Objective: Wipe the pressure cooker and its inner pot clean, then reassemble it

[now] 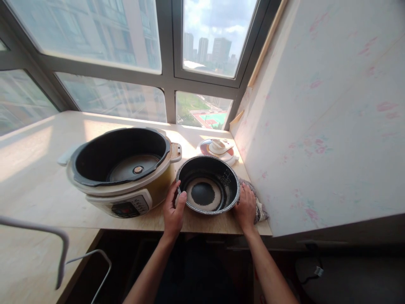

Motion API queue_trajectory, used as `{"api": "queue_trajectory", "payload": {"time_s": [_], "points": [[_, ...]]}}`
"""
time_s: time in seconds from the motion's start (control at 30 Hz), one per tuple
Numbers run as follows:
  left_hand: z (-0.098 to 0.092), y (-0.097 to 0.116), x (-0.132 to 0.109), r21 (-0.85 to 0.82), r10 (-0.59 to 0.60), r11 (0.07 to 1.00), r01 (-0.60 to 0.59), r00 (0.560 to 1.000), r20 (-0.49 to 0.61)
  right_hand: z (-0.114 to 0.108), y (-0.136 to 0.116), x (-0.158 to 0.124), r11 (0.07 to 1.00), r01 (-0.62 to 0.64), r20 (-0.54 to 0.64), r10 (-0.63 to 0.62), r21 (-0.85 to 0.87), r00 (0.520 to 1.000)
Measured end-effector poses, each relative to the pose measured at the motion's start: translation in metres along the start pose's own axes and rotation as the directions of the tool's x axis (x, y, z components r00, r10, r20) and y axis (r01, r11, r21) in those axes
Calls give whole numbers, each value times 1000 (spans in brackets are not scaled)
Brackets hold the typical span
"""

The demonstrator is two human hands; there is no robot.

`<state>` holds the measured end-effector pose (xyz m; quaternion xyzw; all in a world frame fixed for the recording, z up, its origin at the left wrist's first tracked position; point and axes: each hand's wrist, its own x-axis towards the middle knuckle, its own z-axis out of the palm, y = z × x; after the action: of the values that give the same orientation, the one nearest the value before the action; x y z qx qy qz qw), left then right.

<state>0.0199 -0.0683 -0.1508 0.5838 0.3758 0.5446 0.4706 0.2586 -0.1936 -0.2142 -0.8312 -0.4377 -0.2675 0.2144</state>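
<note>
A black inner pot [207,185] with a worn ring on its floor sits at the front of the counter. My left hand [174,211] grips its left side, thumb at the rim and fingers along the outer wall. Against the pot's right wall is my right hand [246,209], fingers bent and thumb hidden. A patterned cloth [261,211] lies just beyond that hand, partly covered by it. To the left stands the electric pressure cooker [126,190], uncovered, its dark inside showing a round heating plate. Behind the pot rests the cooker lid [218,150].
The pale counter [41,181] ends at a front edge close to my wrists. Windows [209,38] rise behind it, and a flowered wall [319,118] bounds the right side. A bent grey-white metal tube [41,226] crosses the lower left.
</note>
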Motion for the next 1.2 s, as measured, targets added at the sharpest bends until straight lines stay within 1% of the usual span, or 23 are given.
{"api": "queue_trajectory", "payload": {"time_s": [0.2,0.33,0.4,0.5,0.63,0.7,0.8,0.9,0.93,1.0,1.07,1.13,1.2], "points": [[0,-1,0,-4,0,1000,0,1000,1,-2,1,-4,1000,-7,15,6,28,1000],[1,-3,-1,-33,-10,999,10,1000,12,-9,0,-7,999,-15,75,13,31,997],[2,-4,-1,-35,-10,999,10,1000,12,-14,0,-9,999,-47,112,44,26,993],[2,-4,0,-20,-8,1000,8,1000,4,-22,1,-10,992,-124,146,121,9,982],[3,-1,1,-2,-4,1000,4,1000,-2,-27,6,-5,988,-150,179,152,-24,972],[3,1,0,-7,-2,1000,2,1000,-5,-29,8,1,980,-186,221,197,-67,955],[4,2,0,-13,-6,1000,6,1000,-12,-35,10,14,961,-245,312,273,-126,910],[5,2,1,-11,-1,1000,1,1000,-19,-44,11,25,958,-260,406,287,-121,868],[5,3,1,-8,-1,1000,0,1000,-22,-47,11,27,959,-263,425,281,-103,861],[5,5,2,1,-9,1000,9,1000,-23,-52,14,29,961,-274,438,260,-32,861],[5,8,3,14,-27,1000,28,999,-24,-56,17,26,947,-304,432,232,104,872],[7,13,4,26,-52,998,53,998,-28,-59,20,21,884,-377,420,242,276,875],[9,17,5,29,-88,996,89,995,-38,-62,22,14,760,-481,414,304,437,858]]}}
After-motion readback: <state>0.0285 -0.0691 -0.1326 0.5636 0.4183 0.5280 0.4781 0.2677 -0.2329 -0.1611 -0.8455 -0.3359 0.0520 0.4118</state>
